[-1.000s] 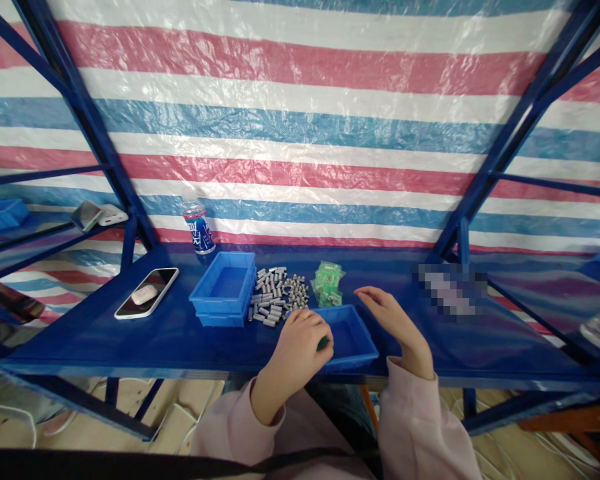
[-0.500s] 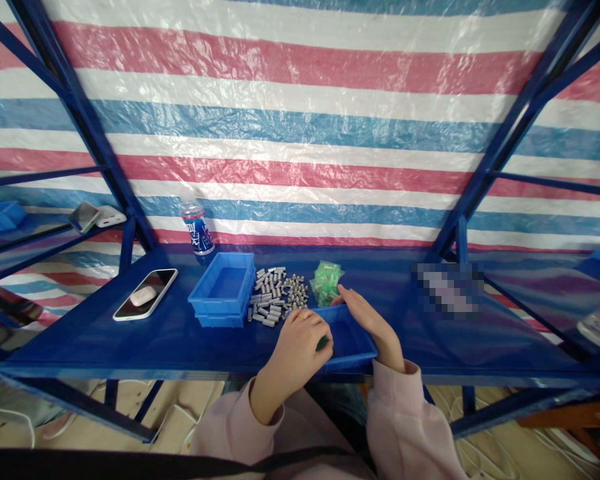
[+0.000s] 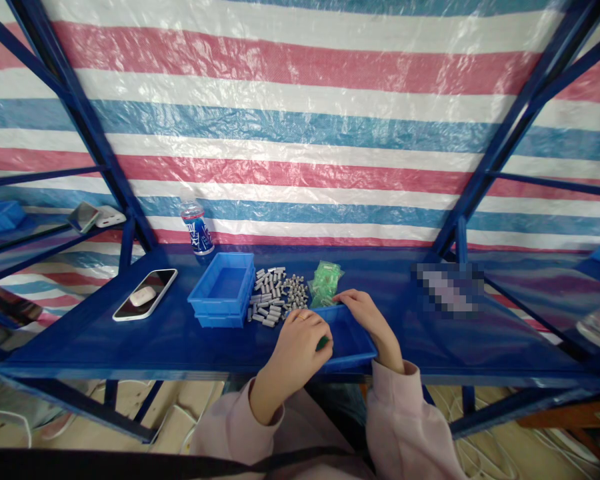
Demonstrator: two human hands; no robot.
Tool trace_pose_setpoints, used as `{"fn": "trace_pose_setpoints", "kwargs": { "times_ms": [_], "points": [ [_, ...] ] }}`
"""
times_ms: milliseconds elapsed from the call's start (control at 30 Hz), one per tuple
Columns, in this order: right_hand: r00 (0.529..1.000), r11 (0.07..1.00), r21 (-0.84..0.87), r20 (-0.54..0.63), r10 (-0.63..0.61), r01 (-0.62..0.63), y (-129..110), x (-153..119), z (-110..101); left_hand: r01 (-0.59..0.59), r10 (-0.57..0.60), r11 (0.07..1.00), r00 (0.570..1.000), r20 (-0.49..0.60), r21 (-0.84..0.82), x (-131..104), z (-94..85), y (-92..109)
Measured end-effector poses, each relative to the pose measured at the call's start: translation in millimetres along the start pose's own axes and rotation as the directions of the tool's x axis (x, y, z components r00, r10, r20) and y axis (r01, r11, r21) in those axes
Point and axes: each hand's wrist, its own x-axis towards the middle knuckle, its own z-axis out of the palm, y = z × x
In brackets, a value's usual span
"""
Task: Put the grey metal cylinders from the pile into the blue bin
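Observation:
My left hand (image 3: 300,343) is closed around a dark green piece (image 3: 323,343), of which only a small part shows, so I cannot make out its kind. It hangs over the left side of a blue tray (image 3: 365,340) at the table's front. My right hand (image 3: 369,323) reaches over that tray's right side, fingers stretched out and bent slightly down at the far rim. Its fingertips are at the lower edge of the clear bags with green contents (image 3: 326,280). Beyond my left hand lie loose grey metal cylinders (image 3: 270,293) and small silvery metal parts (image 3: 296,291).
Two stacked blue trays (image 3: 223,293) stand left of the metal parts. A bottle (image 3: 199,230) is behind them. Farther left, a phone (image 3: 155,290) carries a white earbud case (image 3: 143,296). A blurred-out item (image 3: 447,288) lies right. Blue frame posts (image 3: 515,133) rise at both sides.
My right hand's fingers have dipped and bent down toward the bags' lower edge. The green bags have shifted slightly. My left hand has stayed in place.

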Motion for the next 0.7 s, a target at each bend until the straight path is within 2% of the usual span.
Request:
{"fn": "trace_pose_setpoints", "kwargs": {
  "times_ms": [233, 333, 500, 700],
  "points": [
    [0.999, 0.998, 0.056, -0.052, -0.012, 0.015, 4.4, -0.3, -2.1, -0.004, 0.004, 1.000, 1.000, 0.001, 0.000, 0.2, 0.0, -0.6],
    [0.999, 0.998, 0.045, -0.010, -0.042, 0.042, 6.3, -1.7, -4.6, -0.006, 0.006, 1.000, 1.000, -0.001, -0.002, 0.1, -0.2, -0.5],
    [0.990, 0.999, 0.027, 0.134, -0.040, 0.037, 7.0, -3.4, -4.7, -0.004, 0.004, 1.000, 1.000, 0.001, 0.000, 0.3, -0.3, 0.1],
    [0.992, 0.999, 0.049, 0.123, -0.015, 0.009, 1.5, -4.8, -1.7, -0.003, 0.003, 1.000, 1.000, 0.001, -0.005, 0.4, -0.7, 0.4]
  ]
}}
